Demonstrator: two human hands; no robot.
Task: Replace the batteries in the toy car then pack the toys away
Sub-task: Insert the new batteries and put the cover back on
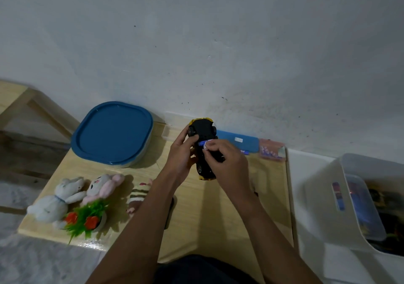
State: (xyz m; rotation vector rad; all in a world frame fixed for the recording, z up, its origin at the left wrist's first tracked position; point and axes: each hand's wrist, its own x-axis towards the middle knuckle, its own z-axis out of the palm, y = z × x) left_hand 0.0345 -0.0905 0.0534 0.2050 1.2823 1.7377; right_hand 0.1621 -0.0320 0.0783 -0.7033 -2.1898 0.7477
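Observation:
A yellow toy car [203, 130] is held upside down above the wooden table [218, 218], its black underside and wheels facing me. My left hand [182, 154] grips the car's left side. My right hand [225, 159] pinches a blue battery [204, 143] lying across the car's underside. Another blue battery [244, 152] peeks out on the table just right of my right hand. Soft toys lie at the table's left: a white bear [56, 200], a pink-eared bunny [102, 186] and a striped plush [137, 196].
A blue-lidded container [112, 133] stands at the back left. A flat blue lid [238, 140] and a pink patterned packet [271, 151] lie along the wall. A small fake plant with red flowers [87, 218] sits near the front left. A white storage bin [358, 200] stands to the right.

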